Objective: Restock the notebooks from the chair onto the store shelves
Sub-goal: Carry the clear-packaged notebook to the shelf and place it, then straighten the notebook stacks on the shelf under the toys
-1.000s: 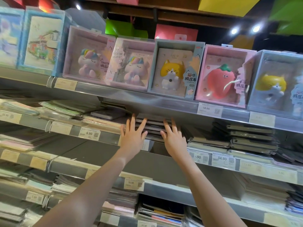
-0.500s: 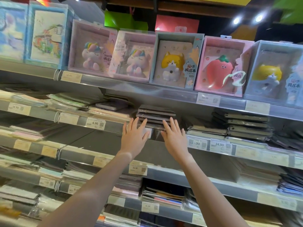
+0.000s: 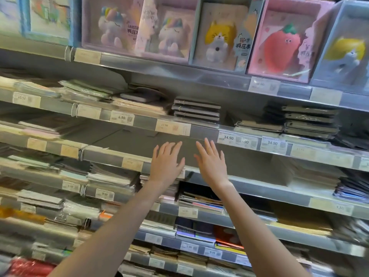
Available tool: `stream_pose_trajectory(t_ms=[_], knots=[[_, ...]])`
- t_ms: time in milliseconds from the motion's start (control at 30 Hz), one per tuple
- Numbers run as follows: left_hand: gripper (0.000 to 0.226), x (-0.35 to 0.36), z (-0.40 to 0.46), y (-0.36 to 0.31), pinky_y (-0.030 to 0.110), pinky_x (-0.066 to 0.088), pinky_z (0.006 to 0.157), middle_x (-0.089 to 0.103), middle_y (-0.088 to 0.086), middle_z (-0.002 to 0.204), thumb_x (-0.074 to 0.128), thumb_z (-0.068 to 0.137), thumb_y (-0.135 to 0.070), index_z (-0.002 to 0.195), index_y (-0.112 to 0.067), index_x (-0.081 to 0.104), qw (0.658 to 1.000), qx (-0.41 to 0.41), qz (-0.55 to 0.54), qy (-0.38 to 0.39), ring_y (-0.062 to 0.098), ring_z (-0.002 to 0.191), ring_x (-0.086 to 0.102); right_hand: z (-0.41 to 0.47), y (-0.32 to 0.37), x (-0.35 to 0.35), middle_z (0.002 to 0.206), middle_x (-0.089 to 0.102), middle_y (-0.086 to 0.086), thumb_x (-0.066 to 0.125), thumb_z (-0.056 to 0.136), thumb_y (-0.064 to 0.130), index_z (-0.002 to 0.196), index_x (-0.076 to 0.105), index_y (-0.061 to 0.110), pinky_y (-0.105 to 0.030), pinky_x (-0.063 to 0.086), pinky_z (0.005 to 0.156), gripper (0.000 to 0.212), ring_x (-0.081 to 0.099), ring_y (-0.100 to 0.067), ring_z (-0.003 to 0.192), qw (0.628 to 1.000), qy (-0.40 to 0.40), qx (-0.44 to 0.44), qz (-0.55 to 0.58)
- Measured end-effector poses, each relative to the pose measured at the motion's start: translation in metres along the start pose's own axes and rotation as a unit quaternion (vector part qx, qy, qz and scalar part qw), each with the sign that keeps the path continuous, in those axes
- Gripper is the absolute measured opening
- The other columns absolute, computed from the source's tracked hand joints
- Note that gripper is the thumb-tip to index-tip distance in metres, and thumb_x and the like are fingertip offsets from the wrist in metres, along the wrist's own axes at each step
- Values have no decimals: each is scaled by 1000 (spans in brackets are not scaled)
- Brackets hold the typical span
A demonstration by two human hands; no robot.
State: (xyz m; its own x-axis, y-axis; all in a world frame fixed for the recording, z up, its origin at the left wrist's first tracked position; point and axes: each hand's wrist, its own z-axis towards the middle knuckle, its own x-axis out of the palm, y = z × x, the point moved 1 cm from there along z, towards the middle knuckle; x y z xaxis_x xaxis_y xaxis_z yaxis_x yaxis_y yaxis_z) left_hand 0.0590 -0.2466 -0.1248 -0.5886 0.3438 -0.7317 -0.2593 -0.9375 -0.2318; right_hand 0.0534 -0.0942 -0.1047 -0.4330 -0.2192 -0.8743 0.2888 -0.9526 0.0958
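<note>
A small stack of dark grey notebooks [image 3: 196, 109] lies flat on the second shelf [image 3: 143, 121], above the price rail. Both my hands hang in the air in front of the shelving, below that stack and apart from it. My left hand [image 3: 166, 161] has straight, spread fingers and holds nothing. My right hand [image 3: 211, 161] is the same, palm toward the shelves, empty. The chair is not in view.
Boxed plush-toy notebooks [image 3: 218, 35] line the top shelf. More dark notebook stacks [image 3: 308, 121] lie to the right, pale wrapped pads [image 3: 85, 90] to the left. A bare grey shelf panel [image 3: 123, 138] shows behind my hands. Lower shelves hold several mixed stacks.
Both hands have drawn back and down from the dark notebook stack they were touching. The view has tilted downward, showing more lower shelves.
</note>
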Motion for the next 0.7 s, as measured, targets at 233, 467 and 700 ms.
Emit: stream_pose_trajectory(t_ms=[233, 467, 700], knots=[[51, 29, -55, 18, 38, 22, 110, 46, 3, 138, 44, 93, -42, 139, -21, 38, 999, -19, 1, 32, 21, 130, 37, -36, 8, 47, 157, 11, -4, 28, 101, 32, 147, 23, 23, -49, 12, 114, 46, 4, -22, 145, 999, 34, 2, 14], [54, 71, -120, 43, 38, 21, 112, 39, 2, 142, 44, 93, -40, 142, -23, 30, 990, -66, 4, 128, 20, 133, 31, -82, 16, 116, 156, 13, -5, 29, 101, 33, 147, 21, 22, -49, 14, 115, 48, 5, -23, 144, 994, 108, 6, 18], [56, 113, -192, 64, 38, 26, 110, 35, 3, 144, 45, 93, -39, 144, -24, 27, 972, -101, -11, 213, 21, 133, 30, -147, 19, 184, 157, 11, -5, 32, 100, 36, 147, 19, 22, -46, 13, 116, 51, 5, -23, 144, 979, 196, 9, 48]])
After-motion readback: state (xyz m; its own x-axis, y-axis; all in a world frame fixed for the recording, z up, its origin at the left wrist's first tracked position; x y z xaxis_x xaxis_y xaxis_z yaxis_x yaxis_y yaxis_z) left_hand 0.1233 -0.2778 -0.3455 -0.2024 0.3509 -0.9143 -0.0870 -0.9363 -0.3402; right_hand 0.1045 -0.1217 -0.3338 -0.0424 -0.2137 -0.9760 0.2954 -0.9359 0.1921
